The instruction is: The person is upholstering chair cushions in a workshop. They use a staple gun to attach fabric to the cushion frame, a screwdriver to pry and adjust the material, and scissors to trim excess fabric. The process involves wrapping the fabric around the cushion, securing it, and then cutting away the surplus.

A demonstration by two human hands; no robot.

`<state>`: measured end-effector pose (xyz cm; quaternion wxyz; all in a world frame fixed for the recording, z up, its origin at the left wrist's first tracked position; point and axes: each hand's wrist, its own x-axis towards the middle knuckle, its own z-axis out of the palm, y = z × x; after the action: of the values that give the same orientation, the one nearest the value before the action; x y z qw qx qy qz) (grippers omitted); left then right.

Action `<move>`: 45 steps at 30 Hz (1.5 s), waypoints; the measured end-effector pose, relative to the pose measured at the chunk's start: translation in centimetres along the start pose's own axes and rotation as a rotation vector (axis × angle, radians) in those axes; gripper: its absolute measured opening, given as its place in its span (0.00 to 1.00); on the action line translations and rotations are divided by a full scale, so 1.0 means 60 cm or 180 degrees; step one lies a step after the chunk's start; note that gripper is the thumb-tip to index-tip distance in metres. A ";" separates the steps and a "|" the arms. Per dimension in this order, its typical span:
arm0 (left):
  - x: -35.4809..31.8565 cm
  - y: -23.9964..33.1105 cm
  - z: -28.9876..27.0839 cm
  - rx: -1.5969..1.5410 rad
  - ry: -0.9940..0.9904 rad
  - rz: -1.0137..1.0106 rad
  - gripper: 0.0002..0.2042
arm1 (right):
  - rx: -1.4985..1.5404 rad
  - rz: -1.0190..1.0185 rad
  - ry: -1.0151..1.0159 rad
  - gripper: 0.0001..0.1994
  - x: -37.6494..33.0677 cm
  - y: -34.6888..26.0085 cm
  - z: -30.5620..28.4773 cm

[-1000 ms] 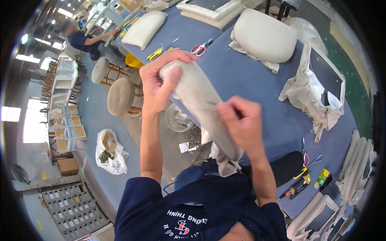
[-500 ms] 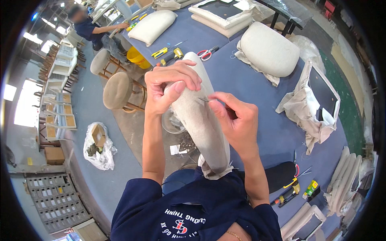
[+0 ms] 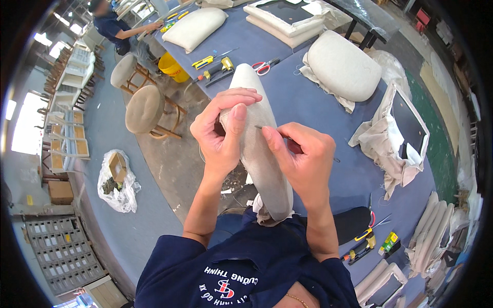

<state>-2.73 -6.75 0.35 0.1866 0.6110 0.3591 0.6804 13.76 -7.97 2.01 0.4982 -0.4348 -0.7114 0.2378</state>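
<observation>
A light beige fabric-covered seat cushion [image 3: 267,174] stands on edge in front of me, its lower end resting against my shirt. My left hand [image 3: 221,131] is closed over its upper left side, with the fingers across the top and the thumb pressed to the fabric. On the other side, my right hand [image 3: 308,159] pinches a thin dark needle-like tool [image 3: 259,126] between thumb and forefinger. Its tip is at the cushion's fabric; most of its length is hidden by the fingers. Loose cloth edges show at the cushion's bottom end.
On the blue table [image 3: 308,113] lie red-handled scissors [image 3: 263,68], a yellow screwdriver [image 3: 205,62], another padded cushion [image 3: 344,65] and a cloth-wrapped frame [image 3: 395,133]. Stools [image 3: 146,109], a yellow bucket [image 3: 173,68] and a plastic bag [image 3: 118,179] are at left. A co-worker [image 3: 110,28] stands far left.
My left hand has shifted slightly down and right along the cushion, its thumb now more upright. The right hand has moved slightly; less of the needle-like tool shows. The view has shifted a little.
</observation>
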 end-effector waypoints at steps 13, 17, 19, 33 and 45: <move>-0.001 0.006 0.017 -0.0065 0.0026 0.0107 0.06 | -0.0423 -0.0186 -0.0064 0.13 -0.002 -0.021 -0.014; 0.001 0.008 0.022 -0.0017 0.0041 0.0058 0.05 | 0.1105 0.0327 -0.0210 0.13 -0.005 0.031 0.004; 0.001 0.006 0.023 -0.0015 0.0028 0.0110 0.05 | 0.1553 0.0380 -0.0208 0.14 -0.011 0.047 0.011; -0.003 0.010 0.024 0.0823 -0.0394 0.0111 0.21 | 0.0751 0.0333 0.0018 0.10 -0.004 0.058 -0.019; 0.003 -0.014 0.066 0.0368 -0.0055 -0.0508 0.28 | -0.2253 0.1288 0.0990 0.16 -0.284 0.502 -0.217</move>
<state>0.91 -5.03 -0.13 0.2077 0.5960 0.4437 0.6362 39.31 -8.47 -24.74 0.3631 -0.7401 -0.5660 0.0039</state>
